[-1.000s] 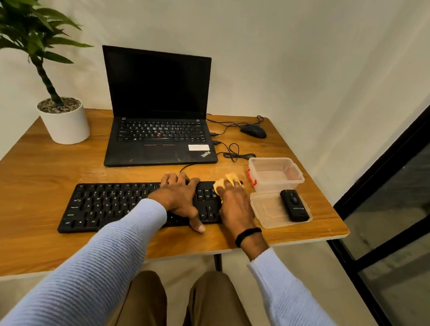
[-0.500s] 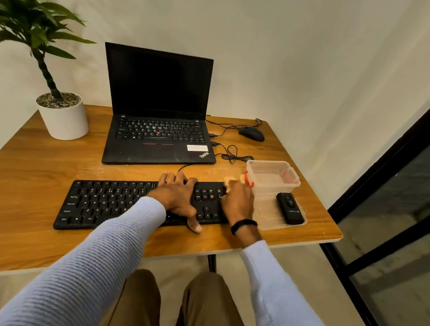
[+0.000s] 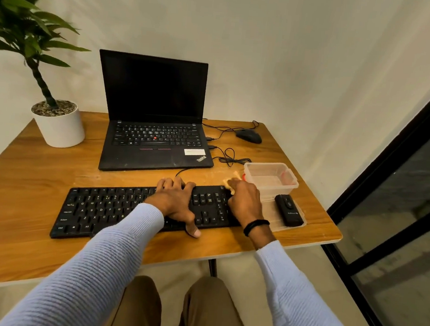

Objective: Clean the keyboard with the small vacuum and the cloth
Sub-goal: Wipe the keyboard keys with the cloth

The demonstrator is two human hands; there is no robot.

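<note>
A black keyboard (image 3: 106,209) lies across the wooden table (image 3: 25,180) in front of me. My left hand (image 3: 176,201) rests flat on its right-centre keys, fingers spread, thumb over the front edge. My right hand (image 3: 244,200) presses a small yellow cloth (image 3: 230,181) against the keyboard's far right corner; most of the cloth is hidden under the fingers. The small black vacuum (image 3: 288,210) lies on a clear plastic lid (image 3: 269,214) just right of that hand.
An open black laptop (image 3: 155,121) stands behind the keyboard. A clear plastic box (image 3: 271,179) sits right of the cloth. A black mouse (image 3: 248,135) and cables (image 3: 231,157) lie at the back right. A potted plant (image 3: 56,123) occupies the back left corner.
My right hand with the cloth has slid from the number pad to the keyboard's far right corner. The left hand has stayed in place. The camera view shifted slightly.
</note>
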